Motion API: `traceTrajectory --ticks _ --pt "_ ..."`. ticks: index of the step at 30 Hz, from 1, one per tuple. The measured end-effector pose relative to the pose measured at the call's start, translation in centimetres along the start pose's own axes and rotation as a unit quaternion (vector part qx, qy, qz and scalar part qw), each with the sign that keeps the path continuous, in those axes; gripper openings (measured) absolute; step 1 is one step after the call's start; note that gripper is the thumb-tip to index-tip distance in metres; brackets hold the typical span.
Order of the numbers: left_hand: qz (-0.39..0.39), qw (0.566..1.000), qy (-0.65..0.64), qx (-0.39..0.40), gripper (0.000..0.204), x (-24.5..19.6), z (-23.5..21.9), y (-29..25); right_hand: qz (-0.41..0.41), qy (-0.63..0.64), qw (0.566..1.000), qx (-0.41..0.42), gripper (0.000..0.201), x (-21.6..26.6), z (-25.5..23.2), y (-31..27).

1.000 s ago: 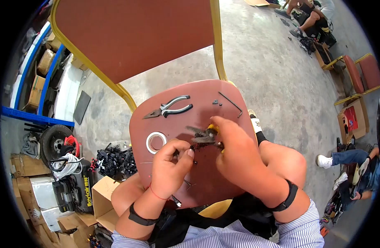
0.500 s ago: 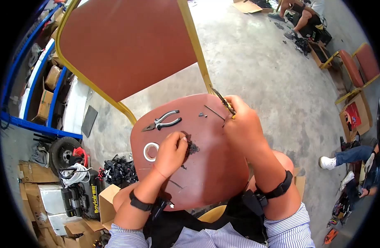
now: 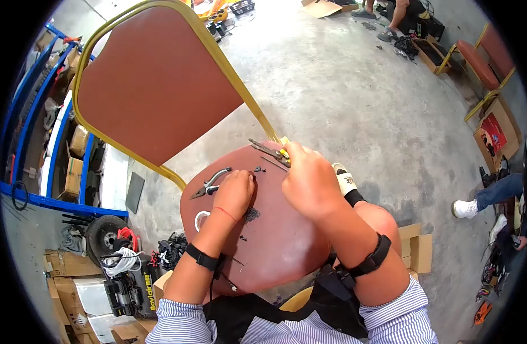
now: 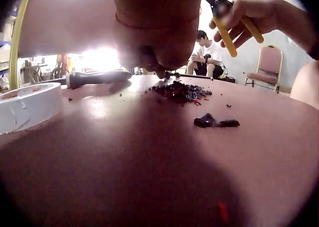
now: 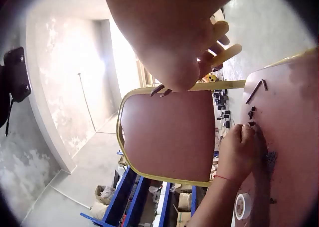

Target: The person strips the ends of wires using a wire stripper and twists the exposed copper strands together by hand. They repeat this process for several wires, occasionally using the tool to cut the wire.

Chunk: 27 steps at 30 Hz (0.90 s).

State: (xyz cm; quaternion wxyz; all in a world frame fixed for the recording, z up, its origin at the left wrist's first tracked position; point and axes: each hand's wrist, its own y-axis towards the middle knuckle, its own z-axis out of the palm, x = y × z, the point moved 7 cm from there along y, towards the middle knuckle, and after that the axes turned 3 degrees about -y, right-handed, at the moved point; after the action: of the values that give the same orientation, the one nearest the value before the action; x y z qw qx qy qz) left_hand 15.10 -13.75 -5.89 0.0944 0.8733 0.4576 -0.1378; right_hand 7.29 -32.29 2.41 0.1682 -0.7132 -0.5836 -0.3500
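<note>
My left hand (image 3: 235,194) is low over the brown chair seat (image 3: 280,246), its fingers curled downward. In the right wrist view, its thumb and fingertips pinch a small black piece (image 5: 251,123) close to other small black pieces (image 5: 251,113). My right hand (image 3: 310,179) grips wire strippers (image 4: 223,17) by their yellow handles, raised above the seat's far right edge. Their jaws point up and are spread in the left wrist view. A pile of dark clippings (image 4: 182,92) lies behind the left hand's fingers, with a larger black scrap (image 4: 217,121) nearer the camera.
Grey-handled pliers (image 3: 211,184) lie left of the left hand, and a roll of white tape (image 3: 201,220) sits by its wrist. An L-shaped hex key (image 5: 256,91) lies beyond the small pieces. The chair's backrest (image 3: 160,86) rises at the far side.
My left hand has moved from beside the clippings forward to the small black pieces. The right hand, having swung away from the left, keeps the wire strippers raised; the head view has shifted.
</note>
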Motion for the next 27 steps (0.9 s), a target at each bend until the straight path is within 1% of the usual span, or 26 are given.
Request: traceTrajectory --ticks 2,5,8,11,12,13,14,15,16,17,18,20,22,26,27 --pt "0.018 1.0 -0.007 -0.018 0.017 -0.3 -0.4 -0.2 0.004 -0.006 1.0 0.002 0.021 -0.2 0.0 0.0" --pt "0.033 0.999 -0.007 -0.031 0.015 -0.4 -0.8 -0.3 0.013 0.016 0.999 0.037 0.034 0.1 -0.3 -0.1" --pt "0.031 0.999 -0.014 -0.027 0.016 -0.8 -1.6 -0.5 0.022 0.024 0.998 0.054 0.033 0.3 -0.4 -0.1" --pt "0.016 0.996 -0.069 -0.047 0.02 -0.6 -3.2 -1.2 0.017 0.009 0.999 0.041 0.032 0.1 -0.1 -0.1" --pt "-0.035 0.986 -0.156 -0.051 0.022 0.3 -3.5 -1.7 0.021 0.006 0.999 0.046 0.028 -0.1 0.0 -0.1" --pt "-0.087 0.965 -0.242 -0.055 0.025 1.5 -3.7 -2.5 0.024 0.001 0.998 0.053 0.024 -0.3 0.2 -0.1" --pt "-0.139 0.933 -0.326 -0.059 0.028 2.5 -3.8 -3.5 0.028 -0.003 0.998 0.06 0.021 -0.5 0.3 -0.1" --pt "-0.181 0.878 -0.442 -0.022 0.03 3.0 -4.0 -4.4 0.034 0.011 0.997 0.068 0.026 -0.8 0.7 -0.2" --pt "-0.218 0.806 -0.55 0.014 0.032 2.9 -4.8 -5.6 0.04 0.024 0.996 0.076 0.031 -1.0 1.1 -0.3" --pt "-0.252 0.717 -0.648 0.047 0.034 2.7 -5.0 -6.8 0.046 0.038 0.995 0.086 0.037 -1.0 1.5 -0.5" --pt "-0.241 0.71 -0.659 0.059 0.037 2.7 -5.2 -7.7 0.037 0.048 0.993 0.097 0.037 -0.9 1.8 -0.7" --pt "-0.237 0.68 -0.692 0.042 0.036 2.4 -5.4 -9.5 0.02 0.068 0.99 0.121 0.035 -0.4 2.5 -1.1" --pt "-0.218 0.645 -0.731 0.034 0.033 2.3 -5.4 -10.9 0.042 0.099 0.98 0.167 0.032 0.5 2.9 -1.6" --pt "-0.192 0.633 -0.75 -0.005 0.033 1.9 -5.6 -11.9 0.075 0.17 0.95 0.249 0.027 1.8 4.4 -2.3" --pt "-0.191 0.629 -0.753 -0.011 0.033 2.0 -5.4 -12.0 0.096 0.202 0.938 0.264 0.026 2.2 4.6 -2.4"
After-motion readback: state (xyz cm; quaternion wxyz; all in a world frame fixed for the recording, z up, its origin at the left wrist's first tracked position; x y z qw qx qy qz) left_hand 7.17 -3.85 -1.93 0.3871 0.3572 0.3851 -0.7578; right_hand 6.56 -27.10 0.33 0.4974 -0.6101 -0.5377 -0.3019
